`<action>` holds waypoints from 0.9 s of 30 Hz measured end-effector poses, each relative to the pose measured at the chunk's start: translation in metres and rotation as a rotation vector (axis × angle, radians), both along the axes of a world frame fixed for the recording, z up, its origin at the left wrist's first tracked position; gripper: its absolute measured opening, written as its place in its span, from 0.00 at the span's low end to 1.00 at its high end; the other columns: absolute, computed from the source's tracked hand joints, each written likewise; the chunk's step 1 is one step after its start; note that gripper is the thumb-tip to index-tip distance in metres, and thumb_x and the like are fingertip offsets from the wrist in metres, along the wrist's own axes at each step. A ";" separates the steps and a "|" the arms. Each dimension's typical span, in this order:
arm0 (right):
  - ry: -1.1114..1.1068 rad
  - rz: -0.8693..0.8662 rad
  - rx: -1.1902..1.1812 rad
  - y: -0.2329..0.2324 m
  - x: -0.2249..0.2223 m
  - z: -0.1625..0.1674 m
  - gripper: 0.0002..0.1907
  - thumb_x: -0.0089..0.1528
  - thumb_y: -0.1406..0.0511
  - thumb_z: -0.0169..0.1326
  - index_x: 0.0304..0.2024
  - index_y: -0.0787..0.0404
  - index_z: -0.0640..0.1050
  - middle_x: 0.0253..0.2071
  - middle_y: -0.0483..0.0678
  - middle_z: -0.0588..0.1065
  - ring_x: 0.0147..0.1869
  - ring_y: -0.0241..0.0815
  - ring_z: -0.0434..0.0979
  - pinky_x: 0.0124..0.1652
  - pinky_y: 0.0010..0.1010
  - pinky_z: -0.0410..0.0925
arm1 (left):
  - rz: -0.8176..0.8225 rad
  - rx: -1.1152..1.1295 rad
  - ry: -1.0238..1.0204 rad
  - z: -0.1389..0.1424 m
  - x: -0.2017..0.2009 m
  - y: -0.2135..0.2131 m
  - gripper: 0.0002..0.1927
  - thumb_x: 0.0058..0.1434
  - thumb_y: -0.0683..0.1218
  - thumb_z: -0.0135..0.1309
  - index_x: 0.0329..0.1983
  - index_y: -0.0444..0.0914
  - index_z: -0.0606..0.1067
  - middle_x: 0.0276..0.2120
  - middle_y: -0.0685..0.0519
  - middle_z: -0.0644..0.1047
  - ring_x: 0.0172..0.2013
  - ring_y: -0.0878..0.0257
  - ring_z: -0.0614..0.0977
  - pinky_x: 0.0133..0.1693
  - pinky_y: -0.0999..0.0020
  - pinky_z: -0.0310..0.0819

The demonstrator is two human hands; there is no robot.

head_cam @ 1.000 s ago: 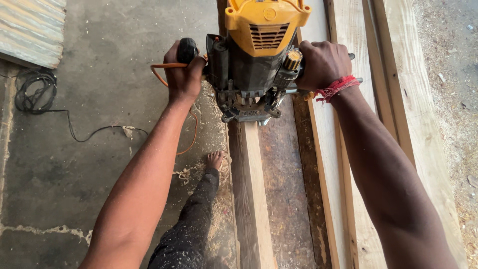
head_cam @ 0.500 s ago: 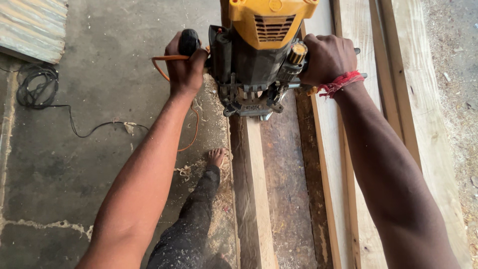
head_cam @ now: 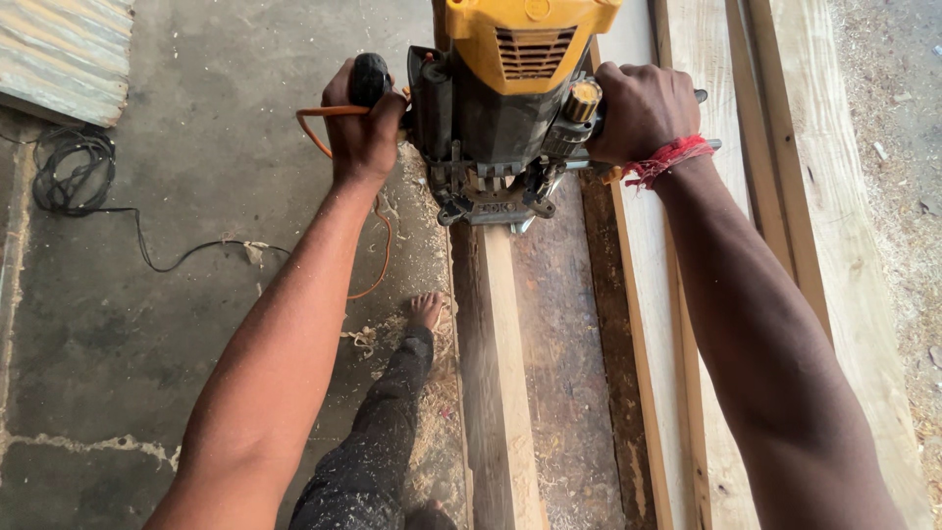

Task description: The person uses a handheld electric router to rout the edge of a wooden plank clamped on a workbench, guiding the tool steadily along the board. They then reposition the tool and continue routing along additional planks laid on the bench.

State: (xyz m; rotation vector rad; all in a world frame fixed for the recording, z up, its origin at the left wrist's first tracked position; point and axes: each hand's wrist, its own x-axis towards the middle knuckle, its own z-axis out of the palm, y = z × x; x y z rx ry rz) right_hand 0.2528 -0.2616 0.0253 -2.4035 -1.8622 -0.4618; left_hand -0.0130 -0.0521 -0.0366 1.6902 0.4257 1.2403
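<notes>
A yellow-and-black wood router [head_cam: 505, 108] rests on a long pale wooden plank [head_cam: 505, 373] that runs away from me. My left hand [head_cam: 361, 128] grips the router's black round left handle. My right hand [head_cam: 640, 108], with a red thread around the wrist, grips the right handle. An orange power cord [head_cam: 378, 260] loops down from the left handle. A haze of fine sawdust hangs over the plank just below the router's base.
More planks [head_cam: 756, 196] lie side by side to the right, above a dark worn board [head_cam: 564, 373]. My bare foot [head_cam: 425, 310] stands on the concrete floor [head_cam: 196, 196] among shavings. A coiled black cable [head_cam: 69, 182] and a corrugated metal sheet [head_cam: 64, 49] lie at the far left.
The router and both hands have moved a little farther along the plank, away from me. Both grips are unchanged.
</notes>
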 end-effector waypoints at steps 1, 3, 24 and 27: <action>-0.008 0.001 0.000 0.000 0.000 0.000 0.21 0.48 0.56 0.69 0.37 0.59 0.79 0.29 0.49 0.78 0.29 0.51 0.80 0.33 0.43 0.72 | 0.002 -0.005 0.000 0.000 0.000 0.000 0.09 0.57 0.44 0.51 0.30 0.34 0.66 0.26 0.55 0.67 0.30 0.65 0.69 0.34 0.65 0.66; -0.023 0.003 0.001 -0.001 0.001 -0.001 0.22 0.46 0.56 0.69 0.37 0.59 0.79 0.30 0.49 0.78 0.29 0.51 0.80 0.32 0.43 0.72 | -0.005 -0.029 -0.001 -0.001 0.000 -0.001 0.08 0.57 0.44 0.52 0.30 0.34 0.67 0.26 0.55 0.67 0.30 0.65 0.69 0.34 0.65 0.65; -0.017 0.023 0.046 -0.002 -0.001 -0.001 0.20 0.47 0.58 0.69 0.36 0.61 0.78 0.30 0.50 0.78 0.30 0.51 0.80 0.32 0.43 0.72 | 0.003 0.019 -0.019 -0.001 -0.002 -0.001 0.08 0.58 0.43 0.51 0.33 0.34 0.67 0.27 0.54 0.68 0.31 0.63 0.70 0.36 0.65 0.67; -0.045 -0.015 0.024 -0.003 -0.001 -0.001 0.18 0.47 0.60 0.67 0.36 0.59 0.78 0.31 0.49 0.78 0.30 0.50 0.80 0.32 0.41 0.72 | -0.004 0.014 -0.025 0.000 -0.001 -0.002 0.08 0.58 0.43 0.51 0.33 0.34 0.67 0.28 0.54 0.68 0.31 0.63 0.71 0.36 0.65 0.67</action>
